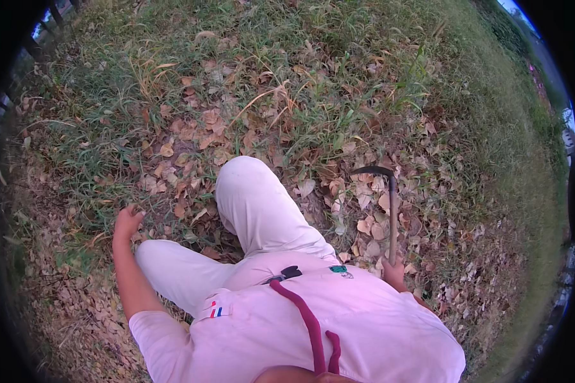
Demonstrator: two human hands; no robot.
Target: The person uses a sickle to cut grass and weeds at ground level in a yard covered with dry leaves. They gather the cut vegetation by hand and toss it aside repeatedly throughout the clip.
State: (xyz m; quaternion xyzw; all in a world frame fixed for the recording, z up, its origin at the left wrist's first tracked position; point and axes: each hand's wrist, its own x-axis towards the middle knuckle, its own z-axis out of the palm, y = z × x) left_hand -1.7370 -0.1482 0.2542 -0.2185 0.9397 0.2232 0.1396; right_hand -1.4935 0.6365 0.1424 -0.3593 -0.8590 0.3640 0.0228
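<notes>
My right hand grips the lower end of a sickle's wooden handle. The handle points away from me, and the dark curved blade at its far end bends to the left over dry leaves. Out to the left, my left hand hovers beside my bent left knee, close to green grass. Its fingers are curled, and whether anything small lies inside them is hidden. Between the hands, my other knee rises in pale trousers above fallen leaves.
Taller grass with dry yellow blades grows ahead on the left. A leafy green clump stands ahead on the right. Dark posts show at the upper left rim. A maroon cord hangs down my shirt front.
</notes>
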